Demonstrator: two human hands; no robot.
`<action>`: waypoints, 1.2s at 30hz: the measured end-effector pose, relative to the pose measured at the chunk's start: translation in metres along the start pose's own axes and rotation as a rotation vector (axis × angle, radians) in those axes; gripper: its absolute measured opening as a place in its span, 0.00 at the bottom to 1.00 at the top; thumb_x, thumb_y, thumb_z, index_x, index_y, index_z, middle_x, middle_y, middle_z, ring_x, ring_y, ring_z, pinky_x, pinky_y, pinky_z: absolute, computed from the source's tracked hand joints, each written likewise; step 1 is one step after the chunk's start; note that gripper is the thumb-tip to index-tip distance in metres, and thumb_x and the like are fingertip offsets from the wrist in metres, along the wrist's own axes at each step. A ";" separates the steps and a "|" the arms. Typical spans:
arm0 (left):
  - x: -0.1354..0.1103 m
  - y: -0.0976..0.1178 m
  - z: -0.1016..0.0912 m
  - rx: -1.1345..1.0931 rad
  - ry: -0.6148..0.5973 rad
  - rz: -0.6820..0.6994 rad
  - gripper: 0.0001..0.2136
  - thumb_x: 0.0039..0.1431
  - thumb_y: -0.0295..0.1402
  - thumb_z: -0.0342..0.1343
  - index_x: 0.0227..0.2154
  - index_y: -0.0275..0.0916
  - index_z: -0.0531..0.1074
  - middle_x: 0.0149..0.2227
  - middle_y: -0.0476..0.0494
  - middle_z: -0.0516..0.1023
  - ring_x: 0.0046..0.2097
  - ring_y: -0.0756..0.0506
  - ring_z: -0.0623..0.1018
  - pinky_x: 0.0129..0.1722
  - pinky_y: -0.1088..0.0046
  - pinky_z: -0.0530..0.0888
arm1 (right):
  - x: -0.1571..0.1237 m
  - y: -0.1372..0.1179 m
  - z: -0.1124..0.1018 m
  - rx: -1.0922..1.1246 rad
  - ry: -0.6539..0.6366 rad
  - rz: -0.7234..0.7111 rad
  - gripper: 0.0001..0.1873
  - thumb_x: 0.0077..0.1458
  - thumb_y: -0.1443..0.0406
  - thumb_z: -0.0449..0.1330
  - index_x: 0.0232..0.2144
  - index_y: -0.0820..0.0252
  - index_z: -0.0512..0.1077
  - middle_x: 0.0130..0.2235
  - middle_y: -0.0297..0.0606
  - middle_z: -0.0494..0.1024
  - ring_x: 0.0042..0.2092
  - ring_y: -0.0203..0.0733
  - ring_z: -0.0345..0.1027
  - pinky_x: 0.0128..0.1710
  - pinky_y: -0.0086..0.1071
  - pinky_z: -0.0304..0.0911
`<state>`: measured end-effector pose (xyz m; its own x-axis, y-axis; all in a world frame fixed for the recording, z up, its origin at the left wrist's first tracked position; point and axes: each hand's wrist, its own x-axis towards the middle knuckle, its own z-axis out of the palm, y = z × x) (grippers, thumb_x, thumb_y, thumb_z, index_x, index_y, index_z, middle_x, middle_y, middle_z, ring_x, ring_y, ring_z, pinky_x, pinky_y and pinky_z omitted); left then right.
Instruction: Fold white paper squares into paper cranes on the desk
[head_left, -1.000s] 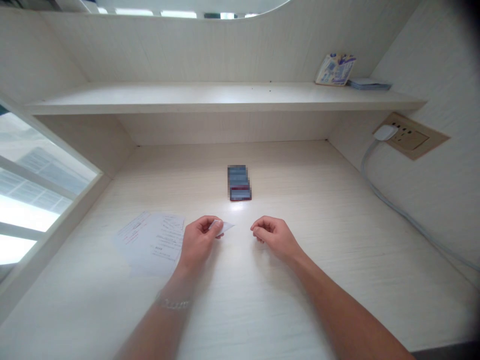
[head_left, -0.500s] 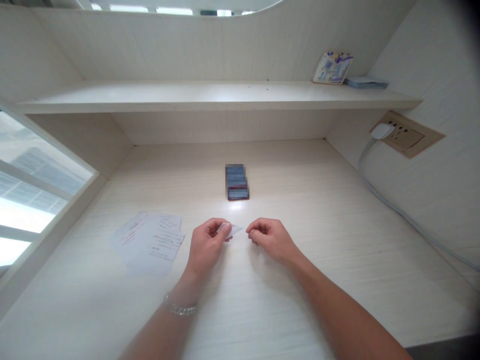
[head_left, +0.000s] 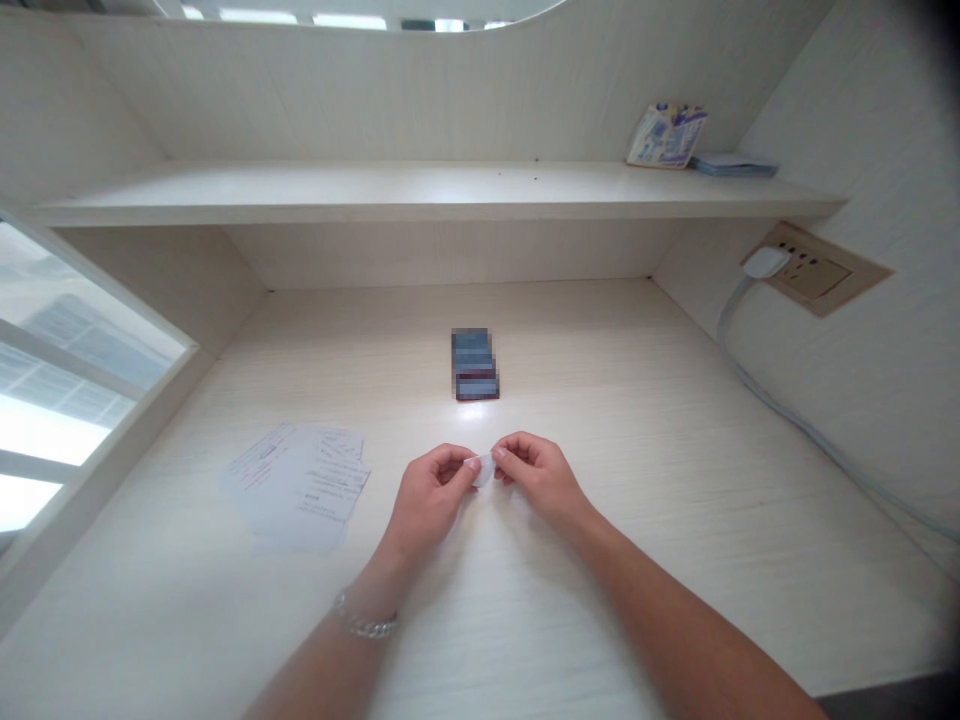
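Note:
A small piece of folded white paper point(head_left: 484, 470) is held between my two hands, just above the desk. My left hand point(head_left: 435, 493) pinches its left side between thumb and fingers. At its right edge, the thumb and forefinger of my right hand point(head_left: 541, 474) are closed on it. Parts of the paper are covered by the fingertips. Beyond the hands lies a dark, pixelated phone-like object point(head_left: 474, 362). Several overlapping sheets of paper point(head_left: 289, 495) with black and red writing rest left of my left hand.
Pale wood desk point(head_left: 480, 620) beneath a shelf point(head_left: 390, 188). On the shelf stand a colourful packet point(head_left: 666, 136) and a flat stack point(head_left: 733, 164). A white plug point(head_left: 765, 262) sits in the wall socket point(head_left: 821, 275), its cable point(head_left: 787, 415) running down the right side. A window is at left.
My left hand has moved right and turned the folded paper. My right hand, apart from the paper before, now grips its right edge. Phone-like object and sheets have stayed put.

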<state>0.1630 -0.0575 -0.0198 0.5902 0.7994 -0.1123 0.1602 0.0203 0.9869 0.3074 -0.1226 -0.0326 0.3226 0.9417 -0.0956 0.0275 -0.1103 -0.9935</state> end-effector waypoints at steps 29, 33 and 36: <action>0.001 0.004 -0.016 0.284 -0.116 -0.001 0.07 0.50 0.31 0.51 0.26 0.37 0.73 0.24 0.47 0.76 0.27 0.48 0.73 0.27 0.75 0.67 | 0.005 -0.013 -0.038 -0.128 -0.091 0.035 0.07 0.47 0.64 0.57 0.24 0.64 0.70 0.21 0.31 0.68 0.24 0.33 0.60 0.25 0.27 0.56; -0.003 0.007 -0.006 0.215 -0.160 0.021 0.08 0.51 0.33 0.51 0.28 0.37 0.74 0.27 0.45 0.77 0.29 0.47 0.74 0.28 0.75 0.68 | -0.003 -0.014 -0.018 -0.220 -0.161 0.021 0.07 0.48 0.65 0.56 0.26 0.63 0.72 0.23 0.33 0.71 0.26 0.34 0.62 0.25 0.26 0.56; -0.005 0.011 -0.003 0.240 -0.171 0.046 0.08 0.51 0.32 0.51 0.26 0.37 0.74 0.26 0.46 0.77 0.28 0.48 0.73 0.27 0.76 0.67 | -0.005 -0.015 -0.010 -0.265 -0.176 0.009 0.07 0.48 0.65 0.56 0.25 0.63 0.72 0.23 0.33 0.71 0.25 0.34 0.62 0.24 0.26 0.55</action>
<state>0.1592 -0.0593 -0.0084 0.7225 0.6832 -0.1061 0.3006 -0.1723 0.9381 0.3152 -0.1292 -0.0169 0.1555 0.9783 -0.1367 0.2783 -0.1762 -0.9442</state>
